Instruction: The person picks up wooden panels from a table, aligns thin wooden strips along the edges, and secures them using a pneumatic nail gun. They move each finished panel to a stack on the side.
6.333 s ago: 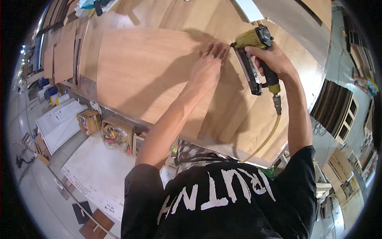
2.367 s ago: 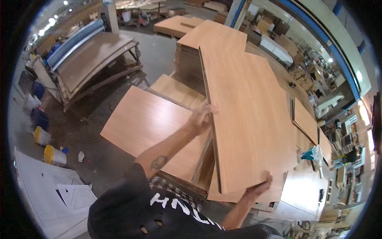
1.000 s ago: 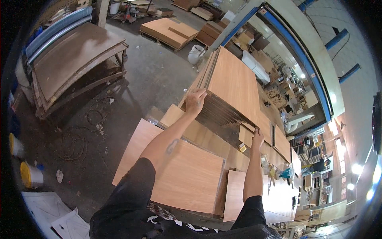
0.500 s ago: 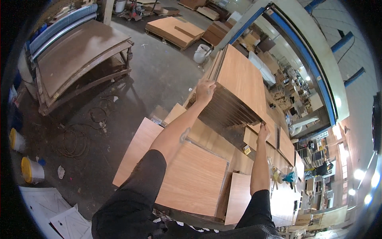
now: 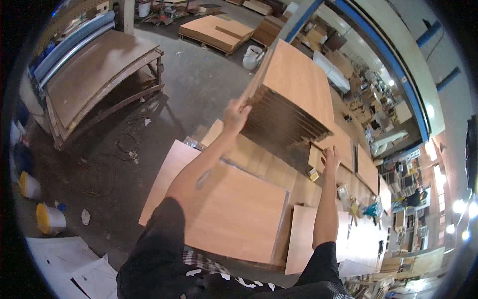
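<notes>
A tall stack of wood-grain panels (image 5: 298, 87) stands ahead of me, its layered edges facing me. My left hand (image 5: 236, 117) is by the stack's left corner, slightly blurred, with its fingers loosely bent and apart. Whether its fingertips touch the panel edges I cannot tell. Off the stack's near right corner, my right hand (image 5: 330, 158) is raised with spread fingers and holds nothing. Closer to my body lies a flat wood-grain panel (image 5: 234, 209) with a dark strip along its edges. A small yellow and white box (image 5: 312, 174) sits near my right hand.
Left stands a worn work table (image 5: 99, 70) with a roll (image 5: 74, 47) at its end. A pallet of panels (image 5: 214, 32) and a white bucket (image 5: 253, 57) are beyond. Lidded tubs (image 5: 51, 219) stand at the left rim. A blue-edged frame (image 5: 383, 50) rises at right.
Both hands have come away from the stack's near corners. The left moved left and slightly down; the fingers of the right opened. The view has shifted slightly.
</notes>
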Demonstrator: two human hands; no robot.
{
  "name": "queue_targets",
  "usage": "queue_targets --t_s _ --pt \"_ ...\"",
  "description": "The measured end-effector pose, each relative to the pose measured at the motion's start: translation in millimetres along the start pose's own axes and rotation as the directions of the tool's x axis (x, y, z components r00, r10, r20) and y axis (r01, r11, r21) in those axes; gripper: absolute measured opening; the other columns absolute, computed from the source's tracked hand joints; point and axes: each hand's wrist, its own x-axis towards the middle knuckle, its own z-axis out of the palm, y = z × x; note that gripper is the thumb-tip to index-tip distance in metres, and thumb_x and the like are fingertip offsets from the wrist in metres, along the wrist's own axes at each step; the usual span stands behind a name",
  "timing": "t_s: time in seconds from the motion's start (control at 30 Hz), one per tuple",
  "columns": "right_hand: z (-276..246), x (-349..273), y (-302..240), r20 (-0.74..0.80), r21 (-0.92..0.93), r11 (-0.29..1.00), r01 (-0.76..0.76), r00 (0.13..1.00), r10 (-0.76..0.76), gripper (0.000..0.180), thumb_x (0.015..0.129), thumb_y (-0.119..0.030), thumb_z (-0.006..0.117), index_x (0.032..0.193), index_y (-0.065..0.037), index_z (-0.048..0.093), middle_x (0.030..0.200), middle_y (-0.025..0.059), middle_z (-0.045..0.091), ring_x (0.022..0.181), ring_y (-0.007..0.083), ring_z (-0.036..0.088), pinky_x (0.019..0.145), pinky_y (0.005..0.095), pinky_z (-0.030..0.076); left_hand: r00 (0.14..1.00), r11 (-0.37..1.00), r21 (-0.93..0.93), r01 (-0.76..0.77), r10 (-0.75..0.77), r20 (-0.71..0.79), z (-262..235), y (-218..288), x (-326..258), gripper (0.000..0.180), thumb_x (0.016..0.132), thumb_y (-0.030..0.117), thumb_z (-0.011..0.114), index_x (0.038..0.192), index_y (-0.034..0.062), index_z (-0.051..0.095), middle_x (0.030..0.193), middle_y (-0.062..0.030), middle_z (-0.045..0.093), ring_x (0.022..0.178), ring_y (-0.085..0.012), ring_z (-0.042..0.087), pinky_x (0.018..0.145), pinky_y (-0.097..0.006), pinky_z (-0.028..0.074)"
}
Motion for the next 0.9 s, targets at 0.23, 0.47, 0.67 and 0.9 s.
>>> queue_targets --t_s 0.23,0.47,0.67,0.9 --pt "-256.7 -204.8 132.2 -0.018 0.374 0.896 -0.241 0.963 0.267 0.05 0.092 -0.022 0.06 0.134 0.001 0.046 0.107 0.0172 0.065 0.092 0.0224 0.066 0.078 0.0321 0.054 0.737 0.736 -0.076 0.673 -0.66 0.143 -142.4 81.8 -286.0 0.018 0.088 0.02 0.065 0.08 0.0041 0.064 0.072 0.0028 0.054 0.068 -0.0062 0.048 0.063 -0.023 0.041" --pt "-636.9 -511.0 323.1 -0.62 0.675 0.722 0.153 0.649 0.442 0.023 0.094 -0.013 0.054 0.114 -0.002 0.058 0.098 0.008 0.066 0.086 0.0159 0.063 0.073 0.0285 0.053 0.435 0.736 0.328 0.592 -0.635 0.638 -75.8 215.9 -532.2 0.034 0.09 0.032 0.064 0.076 -0.0001 0.064 0.065 -0.0022 0.059 0.062 -0.0087 0.051 0.059 -0.025 0.04" --pt "-728.3 -683.8 393.8 -0.593 0.731 0.678 0.073 0.559 0.579 0.023 0.095 -0.024 0.054 0.097 -0.004 0.066 0.09 0.007 0.068 0.084 0.0149 0.064 0.068 0.0252 0.051 0.39 0.854 0.17 0.491 -0.391 0.834 74.5 286.4 -596.9 0.034 0.093 0.03 0.059 0.078 -0.0004 0.064 0.065 -0.0023 0.059 0.062 -0.0083 0.053 0.059 -0.024 0.041" --pt "-729.4 -683.3 509.4 -0.373 0.832 0.55 -0.071 0.661 0.651 0.04 0.088 -0.022 0.062 0.122 -0.003 0.056 0.113 0.0087 0.062 0.098 0.0176 0.06 0.074 0.0272 0.049 0.334 0.849 0.144 0.508 -0.348 0.876 157.2 322.5 -692.4 0.026 0.091 0.023 0.06 0.082 -0.0003 0.067 0.067 -0.0019 0.062 0.064 -0.0072 0.054 0.06 -0.023 0.044"
